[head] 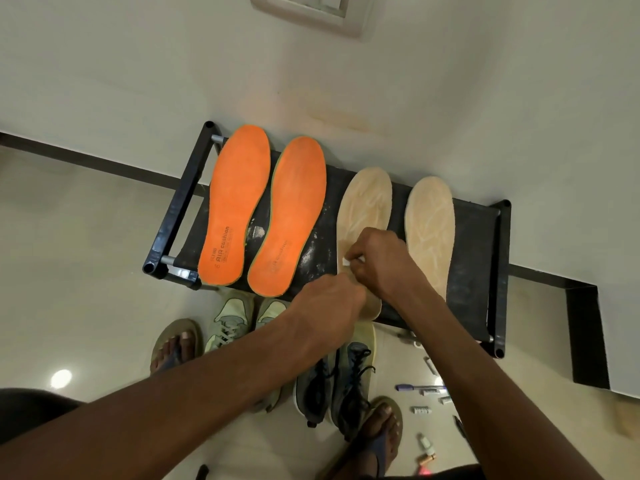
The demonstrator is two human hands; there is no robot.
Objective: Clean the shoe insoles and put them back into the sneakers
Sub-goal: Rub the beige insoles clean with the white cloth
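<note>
Two orange insoles (237,206) (289,216) and two beige insoles (363,206) (430,233) lie side by side on a black rack (478,258). My right hand (377,261) is curled over the left beige insole and pinches a small white object against it. My left hand (329,306) holds the heel end of that same insole near the rack's front edge. Below the rack stand a pale green pair of sneakers (230,323) and a dark grey pair (346,379), partly hidden by my left forearm.
My sandalled feet (176,344) (381,434) stand on the tiled floor beside the sneakers. Several small items, including a purple pen (419,388) and little tubes, lie on the floor at the right. A cream wall rises behind the rack.
</note>
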